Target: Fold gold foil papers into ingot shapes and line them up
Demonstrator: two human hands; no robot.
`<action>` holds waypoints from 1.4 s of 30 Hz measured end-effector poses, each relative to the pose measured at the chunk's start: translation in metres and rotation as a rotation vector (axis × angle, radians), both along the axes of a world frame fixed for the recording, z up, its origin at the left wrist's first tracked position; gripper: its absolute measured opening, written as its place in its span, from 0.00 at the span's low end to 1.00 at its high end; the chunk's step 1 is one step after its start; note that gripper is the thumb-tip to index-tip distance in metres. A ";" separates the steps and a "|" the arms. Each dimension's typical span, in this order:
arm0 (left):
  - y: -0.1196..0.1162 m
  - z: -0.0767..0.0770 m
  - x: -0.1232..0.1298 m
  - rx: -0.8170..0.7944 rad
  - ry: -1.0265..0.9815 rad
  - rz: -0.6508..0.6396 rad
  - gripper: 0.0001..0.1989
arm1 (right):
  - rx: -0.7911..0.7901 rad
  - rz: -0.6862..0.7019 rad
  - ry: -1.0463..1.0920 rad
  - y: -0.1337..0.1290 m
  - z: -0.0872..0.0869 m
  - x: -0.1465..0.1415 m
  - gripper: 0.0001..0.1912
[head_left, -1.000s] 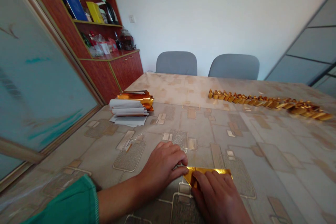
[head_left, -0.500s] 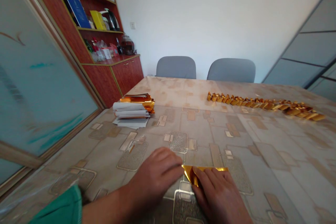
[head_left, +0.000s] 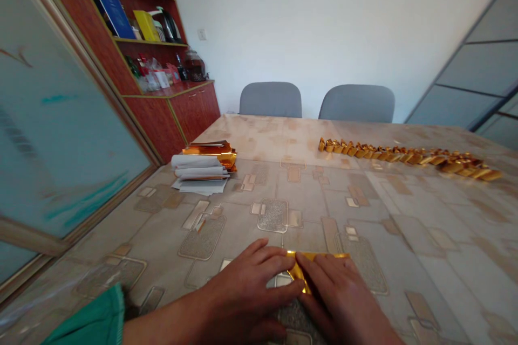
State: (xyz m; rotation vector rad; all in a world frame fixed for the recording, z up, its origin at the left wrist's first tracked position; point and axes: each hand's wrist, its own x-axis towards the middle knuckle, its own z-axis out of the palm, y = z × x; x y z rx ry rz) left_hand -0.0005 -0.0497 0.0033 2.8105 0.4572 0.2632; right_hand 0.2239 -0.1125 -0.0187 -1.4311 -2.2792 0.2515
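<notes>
A sheet of shiny gold paper [head_left: 299, 274] lies on the patterned tablecloth near the front, partly folded at its left side. My right hand [head_left: 338, 285] presses on it, fingers together, covering most of the sheet. At its left edge, my left hand [head_left: 263, 280] touches the paper with the fingertips, fingers somewhat spread. Farther left sits a stack of gold and white paper sheets [head_left: 202, 173]. A long row of folded gold pieces [head_left: 404, 155] runs across the back right of the table.
Two grey chairs [head_left: 270, 99] stand behind the table [head_left: 263, 135]. A red cabinet [head_left: 194, 110] with a kettle, boxes and bottles is at the back left, beside a sliding glass door [head_left: 73, 118].
My left hand has moved right onto the left part of the gold paper, and its fingers have spread. My right hand stays on the sheet. The view has shifted slightly.
</notes>
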 end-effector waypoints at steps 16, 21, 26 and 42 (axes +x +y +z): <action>-0.008 0.004 0.004 0.012 -0.023 0.004 0.26 | 0.132 -0.135 -0.297 0.024 0.000 -0.011 0.10; -0.009 0.004 0.003 -0.021 -0.013 0.012 0.25 | 0.151 -0.157 -0.298 0.029 -0.001 -0.007 0.11; 0.000 0.003 -0.002 -0.031 0.009 0.007 0.28 | 0.054 -0.235 -0.297 0.035 -0.001 0.030 0.06; -0.016 0.012 0.003 -0.011 0.057 0.037 0.21 | -0.056 0.344 -0.029 0.007 0.022 0.007 0.03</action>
